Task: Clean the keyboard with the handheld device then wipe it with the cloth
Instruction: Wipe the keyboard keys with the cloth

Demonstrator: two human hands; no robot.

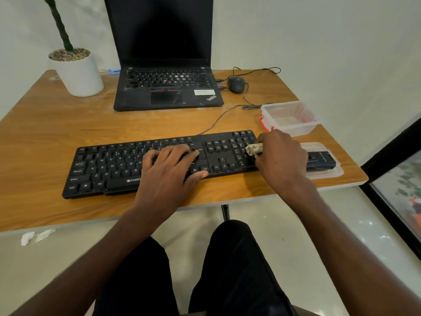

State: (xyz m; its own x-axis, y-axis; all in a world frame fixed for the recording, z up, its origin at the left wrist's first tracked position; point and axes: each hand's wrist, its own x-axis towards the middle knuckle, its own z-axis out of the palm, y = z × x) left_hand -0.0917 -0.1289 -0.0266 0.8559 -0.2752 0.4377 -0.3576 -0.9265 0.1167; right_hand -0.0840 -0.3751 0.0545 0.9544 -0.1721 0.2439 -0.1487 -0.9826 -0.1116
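While my left hand point(170, 165) lay flat, steadying the long black plastic keyboard point(145, 163), my right hand point(281, 156) clutched the bunched pale cloth point(254, 150) on its number pad, unwiped keys stretching leftward

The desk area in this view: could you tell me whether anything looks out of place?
Two scraps of white paper lie on the floor under the desk's front-left edge, like litter. The laptop looks dusty.
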